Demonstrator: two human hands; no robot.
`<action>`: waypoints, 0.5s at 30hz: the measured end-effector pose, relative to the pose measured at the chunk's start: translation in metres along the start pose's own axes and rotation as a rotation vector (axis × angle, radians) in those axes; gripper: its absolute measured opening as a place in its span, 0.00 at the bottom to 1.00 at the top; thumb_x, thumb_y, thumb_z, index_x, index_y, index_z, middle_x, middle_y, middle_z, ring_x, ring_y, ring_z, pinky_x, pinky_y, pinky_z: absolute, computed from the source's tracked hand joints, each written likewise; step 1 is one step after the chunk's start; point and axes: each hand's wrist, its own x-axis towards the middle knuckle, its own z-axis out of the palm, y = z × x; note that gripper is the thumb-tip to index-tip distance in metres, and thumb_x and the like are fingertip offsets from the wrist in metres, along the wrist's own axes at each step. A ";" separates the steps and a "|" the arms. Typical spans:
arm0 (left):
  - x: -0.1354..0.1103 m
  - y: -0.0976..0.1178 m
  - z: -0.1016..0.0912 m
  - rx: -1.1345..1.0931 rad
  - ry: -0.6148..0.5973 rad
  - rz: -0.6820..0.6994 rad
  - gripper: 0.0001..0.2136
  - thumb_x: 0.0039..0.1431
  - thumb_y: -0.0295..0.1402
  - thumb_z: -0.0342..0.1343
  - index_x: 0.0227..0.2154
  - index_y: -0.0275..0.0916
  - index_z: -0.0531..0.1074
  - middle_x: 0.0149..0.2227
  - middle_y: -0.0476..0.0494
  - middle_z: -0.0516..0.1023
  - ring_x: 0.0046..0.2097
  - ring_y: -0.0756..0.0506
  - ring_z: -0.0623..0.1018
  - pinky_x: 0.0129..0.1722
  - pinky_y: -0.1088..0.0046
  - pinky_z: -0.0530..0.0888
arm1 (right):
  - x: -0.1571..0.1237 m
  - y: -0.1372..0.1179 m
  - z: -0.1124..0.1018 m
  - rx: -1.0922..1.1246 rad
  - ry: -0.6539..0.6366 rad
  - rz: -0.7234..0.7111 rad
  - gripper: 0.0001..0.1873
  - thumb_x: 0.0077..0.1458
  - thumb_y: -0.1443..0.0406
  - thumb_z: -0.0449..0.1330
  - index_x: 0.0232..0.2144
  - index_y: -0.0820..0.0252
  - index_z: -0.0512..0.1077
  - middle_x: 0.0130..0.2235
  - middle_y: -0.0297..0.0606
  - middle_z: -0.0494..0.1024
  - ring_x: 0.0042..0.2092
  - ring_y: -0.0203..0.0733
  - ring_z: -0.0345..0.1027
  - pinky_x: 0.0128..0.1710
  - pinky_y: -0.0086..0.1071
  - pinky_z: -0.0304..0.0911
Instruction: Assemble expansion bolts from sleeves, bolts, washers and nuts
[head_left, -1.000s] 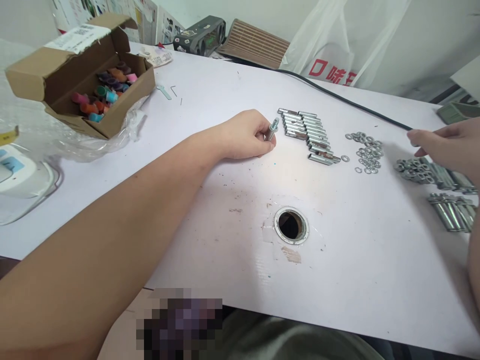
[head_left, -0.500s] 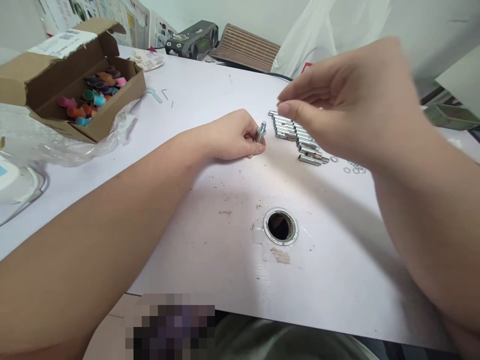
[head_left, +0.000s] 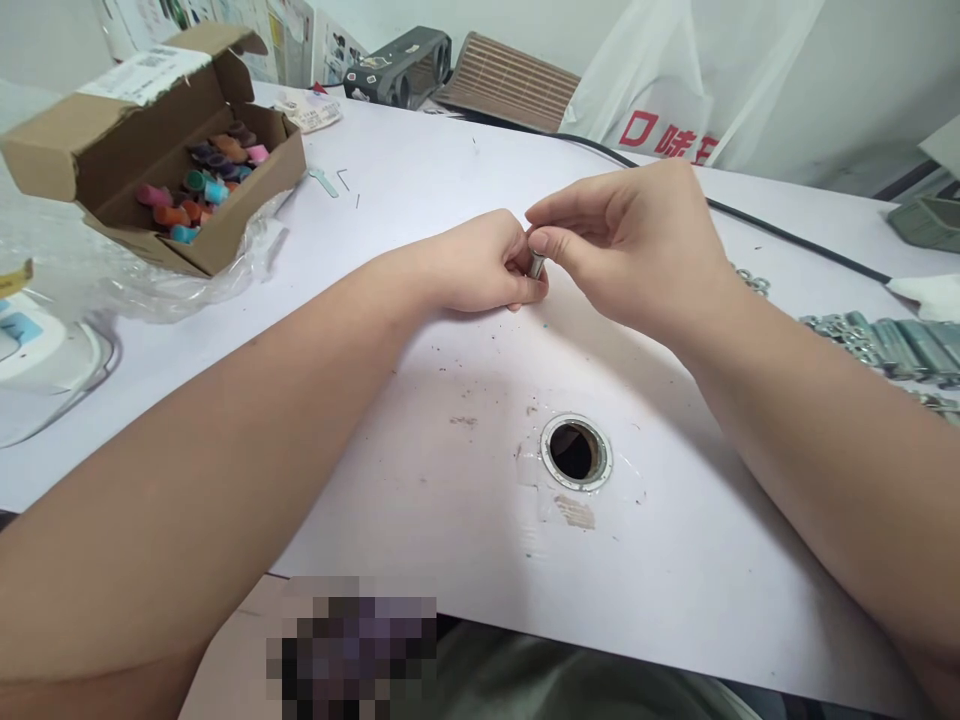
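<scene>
My left hand (head_left: 491, 262) rests on the white table with its fingers closed round a small silver expansion bolt (head_left: 535, 266), held upright. Thumb and fingertips of my right hand (head_left: 637, 230) come together at the bolt's upper end and cover it. Whether a small nut sits between those fingertips is hidden. Beyond my right wrist lie some loose metal rings (head_left: 752, 281), partly covered by it. Several more bolts (head_left: 911, 348) lie in a group at the right, behind my right forearm.
A round metal-rimmed hole (head_left: 544, 462) opens in the table (head_left: 450, 510) near me. An open cardboard box (head_left: 259, 195) of coloured caps stands at the left, on clear plastic wrap. A small flat wrench (head_left: 324, 182) lies beside it. A black cable (head_left: 795, 238) crosses the back right.
My right hand has come down and left onto the bolt's top, which showed bare before. The view has shifted a little; my right hand now hides the row of metal tubes.
</scene>
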 end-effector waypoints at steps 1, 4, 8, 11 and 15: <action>0.000 0.000 0.000 -0.004 -0.004 -0.001 0.07 0.55 0.35 0.64 0.27 0.38 0.78 0.24 0.48 0.70 0.33 0.46 0.74 0.40 0.67 0.67 | -0.001 0.003 0.002 0.058 0.020 0.020 0.05 0.54 0.69 0.73 0.34 0.55 0.84 0.39 0.41 0.87 0.43 0.55 0.82 0.53 0.55 0.80; -0.001 0.000 0.000 -0.017 -0.013 -0.003 0.06 0.56 0.35 0.64 0.28 0.37 0.78 0.25 0.48 0.70 0.34 0.46 0.75 0.40 0.68 0.68 | -0.004 0.010 0.007 0.162 0.108 0.053 0.08 0.52 0.65 0.78 0.34 0.57 0.83 0.39 0.43 0.86 0.43 0.54 0.82 0.53 0.56 0.80; -0.001 0.001 0.000 -0.032 -0.017 -0.013 0.07 0.56 0.35 0.64 0.30 0.36 0.79 0.26 0.47 0.71 0.36 0.45 0.76 0.42 0.67 0.69 | -0.008 0.019 0.012 0.197 0.178 0.023 0.12 0.50 0.62 0.80 0.35 0.58 0.84 0.38 0.40 0.86 0.41 0.53 0.82 0.51 0.55 0.81; 0.000 -0.001 0.001 -0.044 -0.020 -0.015 0.07 0.56 0.36 0.64 0.30 0.36 0.79 0.26 0.47 0.71 0.37 0.45 0.77 0.42 0.67 0.69 | -0.008 0.026 0.016 0.204 0.177 0.021 0.13 0.50 0.60 0.80 0.37 0.58 0.85 0.39 0.40 0.86 0.42 0.53 0.82 0.50 0.54 0.82; 0.003 -0.006 0.002 -0.062 -0.022 0.033 0.08 0.55 0.37 0.65 0.30 0.38 0.80 0.26 0.47 0.73 0.35 0.45 0.76 0.40 0.67 0.70 | -0.009 0.033 0.022 0.241 0.181 0.002 0.10 0.55 0.59 0.77 0.37 0.55 0.84 0.41 0.39 0.86 0.43 0.52 0.83 0.50 0.51 0.82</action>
